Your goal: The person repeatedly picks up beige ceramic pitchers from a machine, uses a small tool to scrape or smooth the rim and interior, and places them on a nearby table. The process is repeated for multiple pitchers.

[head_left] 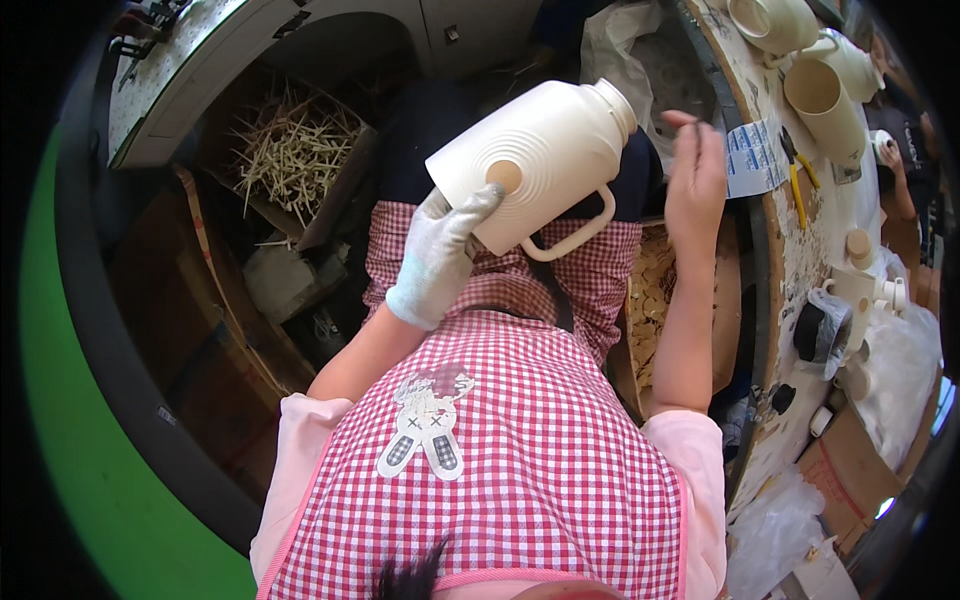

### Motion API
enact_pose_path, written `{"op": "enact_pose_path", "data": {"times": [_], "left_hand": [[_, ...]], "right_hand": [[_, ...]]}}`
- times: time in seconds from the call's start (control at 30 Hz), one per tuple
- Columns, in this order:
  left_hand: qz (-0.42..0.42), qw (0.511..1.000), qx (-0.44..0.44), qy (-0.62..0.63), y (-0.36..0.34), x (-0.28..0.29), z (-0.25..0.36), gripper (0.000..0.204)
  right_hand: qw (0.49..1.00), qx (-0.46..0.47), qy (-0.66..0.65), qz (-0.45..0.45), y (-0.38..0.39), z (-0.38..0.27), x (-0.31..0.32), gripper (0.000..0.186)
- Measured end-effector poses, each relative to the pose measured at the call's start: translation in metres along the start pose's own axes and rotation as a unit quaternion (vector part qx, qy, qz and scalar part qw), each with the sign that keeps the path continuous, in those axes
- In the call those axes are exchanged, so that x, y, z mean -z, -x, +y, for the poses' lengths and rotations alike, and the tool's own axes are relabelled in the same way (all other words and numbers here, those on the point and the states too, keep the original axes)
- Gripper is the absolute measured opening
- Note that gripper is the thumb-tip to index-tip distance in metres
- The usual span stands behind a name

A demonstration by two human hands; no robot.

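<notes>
My left hand, in a pale glove, grips a cream-white vacuum flask body. The flask lies tilted over my lap, its open neck toward the upper right and its looped handle toward me. Raised concentric rings circle a round tan disc on its side, and my thumb presses at the disc's lower edge. My bare right hand is raised to the right of the flask, apart from it. Its fingers are loosely bent and somewhat apart, with nothing visible in them. Beside it, a blue-and-white printed sheet hangs over the workbench edge.
More cream flask bodies and yellow-handled pliers rest on the workbench at right. A box of tan discs stands below my right forearm. Thin pale sticks fill a carton at left. Another person's arm shows at far right.
</notes>
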State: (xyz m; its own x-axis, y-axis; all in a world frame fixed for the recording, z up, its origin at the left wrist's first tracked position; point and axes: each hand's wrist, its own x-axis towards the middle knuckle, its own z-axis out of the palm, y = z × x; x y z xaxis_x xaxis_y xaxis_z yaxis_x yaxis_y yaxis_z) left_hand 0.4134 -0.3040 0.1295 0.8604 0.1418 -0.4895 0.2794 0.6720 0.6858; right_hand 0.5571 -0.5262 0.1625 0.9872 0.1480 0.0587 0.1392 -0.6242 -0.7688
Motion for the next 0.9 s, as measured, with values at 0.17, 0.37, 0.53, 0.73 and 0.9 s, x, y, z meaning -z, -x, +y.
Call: {"op": "enact_pose_path", "data": {"times": [0.17,0.37,0.53,0.73,0.9], "left_hand": [[-0.046,0.997,0.058,0.008,-0.006,-0.005,0.002,0.053],[-0.026,0.999,0.043,-0.017,-0.007,-0.009,0.001,0.051],[0.005,0.997,0.056,-0.052,-0.008,-0.011,0.0,0.053],[-0.014,0.997,0.056,-0.055,-0.01,-0.012,0.002,0.052],[0.014,0.993,0.045,-0.104,-0.009,-0.017,-0.001,0.044]], "right_hand": [[0.946,0.059,-0.077,-0.308,0.057,-0.027,-0.013,0.047],[0.969,0.07,-0.06,-0.229,0.067,-0.03,-0.025,0.043],[0.967,0.145,-0.02,-0.21,0.064,-0.024,-0.035,0.05],[0.967,0.162,0.005,-0.198,0.064,-0.022,-0.04,0.051],[0.96,0.183,0.104,-0.184,0.068,-0.032,-0.038,0.052]]}}
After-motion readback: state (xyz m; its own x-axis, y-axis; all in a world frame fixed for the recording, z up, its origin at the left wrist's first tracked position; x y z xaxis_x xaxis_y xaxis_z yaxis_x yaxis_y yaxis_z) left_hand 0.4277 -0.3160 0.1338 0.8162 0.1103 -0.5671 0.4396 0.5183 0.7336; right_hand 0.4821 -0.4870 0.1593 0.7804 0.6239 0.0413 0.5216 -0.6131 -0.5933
